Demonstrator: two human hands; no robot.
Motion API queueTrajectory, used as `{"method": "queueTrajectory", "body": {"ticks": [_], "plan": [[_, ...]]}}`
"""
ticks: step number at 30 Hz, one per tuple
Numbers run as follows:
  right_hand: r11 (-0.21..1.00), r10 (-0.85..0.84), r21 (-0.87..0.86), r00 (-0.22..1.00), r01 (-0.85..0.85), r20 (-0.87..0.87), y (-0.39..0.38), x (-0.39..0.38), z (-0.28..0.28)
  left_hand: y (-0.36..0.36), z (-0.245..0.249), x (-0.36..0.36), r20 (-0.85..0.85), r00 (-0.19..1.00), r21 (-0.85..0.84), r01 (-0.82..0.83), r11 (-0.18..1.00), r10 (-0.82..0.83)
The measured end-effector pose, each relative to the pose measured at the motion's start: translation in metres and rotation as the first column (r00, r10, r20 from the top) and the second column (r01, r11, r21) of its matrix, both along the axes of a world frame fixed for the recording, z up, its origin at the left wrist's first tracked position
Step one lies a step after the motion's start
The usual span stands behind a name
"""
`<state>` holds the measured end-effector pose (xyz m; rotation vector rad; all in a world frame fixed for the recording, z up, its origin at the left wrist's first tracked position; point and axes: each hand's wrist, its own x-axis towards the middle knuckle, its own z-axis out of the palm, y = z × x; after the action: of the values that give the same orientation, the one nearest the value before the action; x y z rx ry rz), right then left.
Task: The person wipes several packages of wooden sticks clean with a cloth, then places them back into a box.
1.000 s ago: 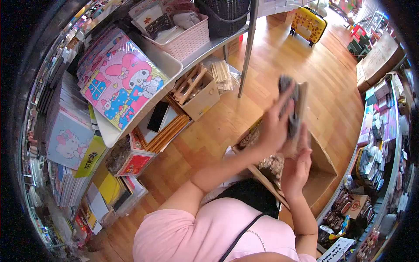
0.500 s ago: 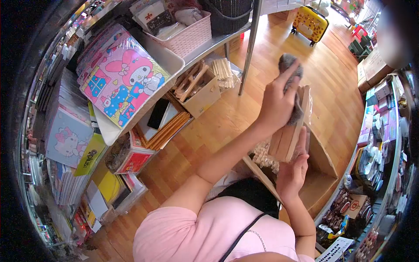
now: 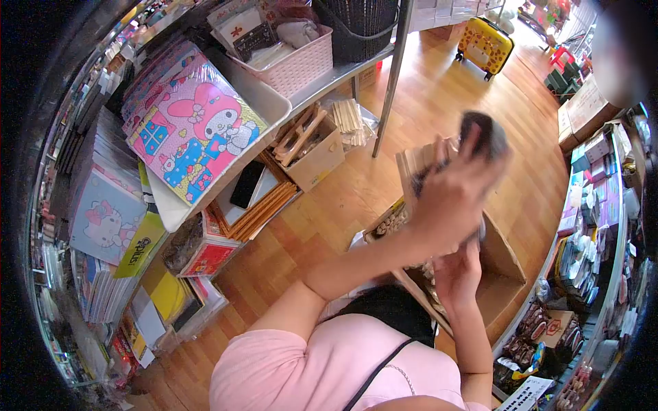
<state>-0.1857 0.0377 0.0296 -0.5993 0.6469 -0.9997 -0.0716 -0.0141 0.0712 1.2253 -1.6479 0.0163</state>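
My left hand is blurred by motion, its fingers curled round a dark grey cloth. It passes in front of a piece of light-coloured wood that looks like several flat slats side by side. The cloth is close to this wood; whether they touch is hidden. Below, my right hand is raised beneath the wood, its fingertips mostly covered by the left hand. Under both hands stands an open cardboard box with pale wooden pieces in its left part.
To the left, a shelf holds picture boards, a pink basket and a black bin. A box of wooden pieces sits beneath. Packed shelves line the right side. Farther off stands a yellow suitcase.
My left hand has moved right and down with the cloth, now crossing in front of the wood. The wood has tilted to the left. My right hand stays low.
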Motion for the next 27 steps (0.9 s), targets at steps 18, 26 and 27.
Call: {"method": "queueTrajectory", "body": {"ticks": [18, 26, 27], "plan": [[0.996, -0.088, -0.027, 0.996, 0.088, -0.01, -0.004, -0.003, 0.013, 0.032, -0.014, -0.022, 0.075, 0.997, -0.048, 0.014, 0.999, -0.01], [0.976, 0.008, -0.215, 0.999, -0.016, -0.04, 0.001, 0.005, 0.019, -0.034, -0.002, 0.027, -0.193, 0.975, -0.048, -0.118, 0.992, 0.106], [0.962, 0.054, -0.264, 0.997, -0.069, -0.064, 0.001, 0.005, 0.021, -0.04, -0.005, 0.034, -0.306, 0.951, 0.068, -0.03, 0.997, 0.049]]}}
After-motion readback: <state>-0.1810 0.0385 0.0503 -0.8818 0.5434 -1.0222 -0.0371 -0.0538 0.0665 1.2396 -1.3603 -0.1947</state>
